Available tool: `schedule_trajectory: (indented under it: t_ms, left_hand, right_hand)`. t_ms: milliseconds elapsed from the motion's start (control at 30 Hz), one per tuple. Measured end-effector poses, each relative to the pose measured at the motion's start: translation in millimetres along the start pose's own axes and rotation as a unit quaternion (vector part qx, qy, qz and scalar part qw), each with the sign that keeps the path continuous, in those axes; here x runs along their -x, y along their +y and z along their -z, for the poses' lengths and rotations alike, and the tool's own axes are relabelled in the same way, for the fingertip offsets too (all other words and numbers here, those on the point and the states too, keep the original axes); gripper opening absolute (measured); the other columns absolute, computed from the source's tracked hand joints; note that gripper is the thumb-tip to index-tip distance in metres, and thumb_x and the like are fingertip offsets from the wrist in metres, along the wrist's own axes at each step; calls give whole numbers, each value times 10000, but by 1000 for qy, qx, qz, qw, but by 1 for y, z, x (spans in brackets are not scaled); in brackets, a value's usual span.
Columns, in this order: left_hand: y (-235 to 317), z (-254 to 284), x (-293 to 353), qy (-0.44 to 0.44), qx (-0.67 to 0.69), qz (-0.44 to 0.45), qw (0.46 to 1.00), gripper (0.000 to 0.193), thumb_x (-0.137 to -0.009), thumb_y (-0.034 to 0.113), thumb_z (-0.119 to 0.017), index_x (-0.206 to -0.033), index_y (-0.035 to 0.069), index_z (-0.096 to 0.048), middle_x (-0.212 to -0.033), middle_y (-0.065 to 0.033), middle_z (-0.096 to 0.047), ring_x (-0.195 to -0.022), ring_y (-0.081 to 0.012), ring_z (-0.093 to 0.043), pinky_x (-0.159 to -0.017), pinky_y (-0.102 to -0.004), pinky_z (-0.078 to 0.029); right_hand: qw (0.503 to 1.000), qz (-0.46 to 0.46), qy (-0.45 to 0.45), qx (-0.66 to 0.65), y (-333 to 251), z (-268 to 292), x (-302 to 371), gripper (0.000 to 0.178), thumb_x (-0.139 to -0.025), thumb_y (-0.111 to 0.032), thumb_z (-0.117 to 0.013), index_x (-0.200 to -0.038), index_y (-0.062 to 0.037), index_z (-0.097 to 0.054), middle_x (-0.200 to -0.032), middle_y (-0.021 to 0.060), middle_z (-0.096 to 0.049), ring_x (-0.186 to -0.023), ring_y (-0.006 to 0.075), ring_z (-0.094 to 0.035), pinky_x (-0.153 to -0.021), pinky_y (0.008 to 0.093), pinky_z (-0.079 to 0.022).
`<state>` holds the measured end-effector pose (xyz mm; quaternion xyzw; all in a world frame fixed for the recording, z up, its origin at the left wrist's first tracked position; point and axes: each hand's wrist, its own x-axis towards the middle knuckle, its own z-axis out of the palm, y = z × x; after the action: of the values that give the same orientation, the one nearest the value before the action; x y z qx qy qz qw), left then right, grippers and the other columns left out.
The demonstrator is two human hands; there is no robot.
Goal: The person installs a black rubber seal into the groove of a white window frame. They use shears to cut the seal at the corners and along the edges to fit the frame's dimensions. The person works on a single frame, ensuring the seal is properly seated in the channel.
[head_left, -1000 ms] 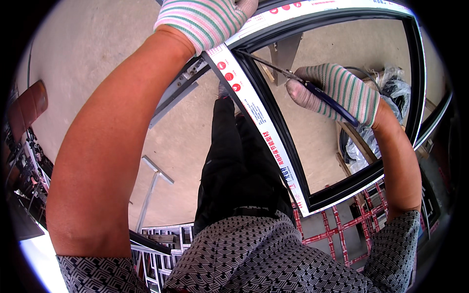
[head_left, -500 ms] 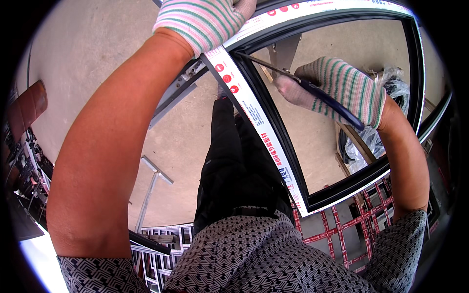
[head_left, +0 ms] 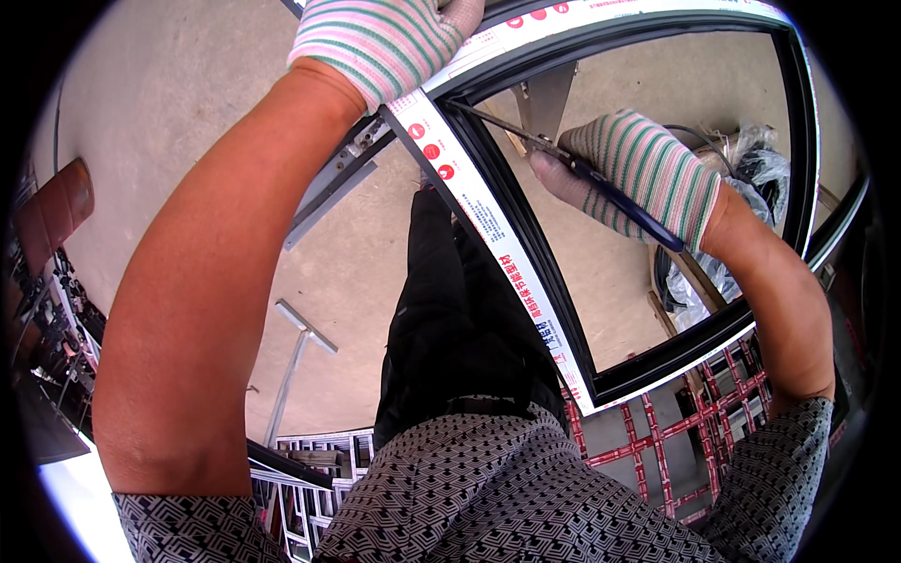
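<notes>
My right hand (head_left: 648, 174), in a white glove with green and pink stripes, is closed around a long slim hand tool (head_left: 624, 202) with a dark blue handle. The tool's thin metal end reaches into the upper left inner corner of a window frame (head_left: 488, 225). Black profile lines the frame's opening, and white printed protective film covers its face. My left hand (head_left: 371, 42), gloved alike, lies at the frame's upper left corner with the thumb apart. Its other fingers are cut off by the picture's upper edge, so their grip is hidden.
Below the frame's lower bar stands a lattice of red-wrapped bars (head_left: 657, 436). Clear plastic wrapping (head_left: 713, 281) and a wooden strip (head_left: 690, 277) lie on the floor beyond the opening. A grey metal stand (head_left: 305, 328) is left of my legs, a brown panel (head_left: 68, 202) far left.
My right hand has shifted slightly left with the tool, its tip staying in the frame's corner. My left hand has barely moved. The view has shifted a little.
</notes>
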<state>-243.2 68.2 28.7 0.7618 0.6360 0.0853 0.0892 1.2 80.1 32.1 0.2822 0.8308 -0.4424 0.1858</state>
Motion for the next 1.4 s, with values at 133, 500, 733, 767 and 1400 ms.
schedule_trajectory:
  t_ms: [133, 500, 733, 767, 1400]
  left_hand:
    - [0, 0, -1, -1, -1, -2, 1000, 451, -986, 308, -566, -652, 33, -693, -637, -231, -611, -594, -418, -639, -623, -480, -517]
    - [1, 4, 2, 17, -11, -9, 1000, 439, -976, 302, -582, -646, 35, -692, -631, -229, -610, -595, -419, -641, -618, -485, -517]
    - [6, 5, -1, -4, 24, 11, 1000, 408, -968, 273, -594, -657, 29, -696, -618, -230, -601, -565, -413, -635, -577, -470, -505]
    - [7, 12, 0, -7, 14, 17, 1000, 404, -968, 268, -595, -658, 28, -696, -617, -230, -600, -562, -412, -634, -571, -467, -504]
    - [7, 7, 0, -1, 54, 11, 998, 392, -973, 234, -601, -656, 20, -685, -596, -229, -581, -524, -391, -622, -541, -437, -491]
  right_hand:
    - [999, 36, 38, 10, 12, -12, -2, 274, -1018, -224, -657, -922, 13, -754, -700, 193, -691, -612, 320, -694, -603, 360, -560]
    - [993, 72, 98, 11, 40, -54, -12, 183, -971, -166, -685, -980, 15, -715, -757, 175, -722, -656, 297, -735, -594, 349, -576]
    - [986, 85, 140, 36, 51, -71, -16, 162, -985, -165, -673, -1010, -7, -695, -744, 172, -714, -677, 298, -738, -604, 355, -585]
    - [986, 84, 142, 28, 44, -69, -16, 182, -968, -154, -699, -990, 26, -699, -785, 195, -729, -711, 320, -746, -625, 361, -596]
    - [974, 114, 179, -74, 37, -66, -9, 265, -989, -276, -681, -956, -19, -740, -729, 186, -713, -651, 324, -724, -619, 360, -587]
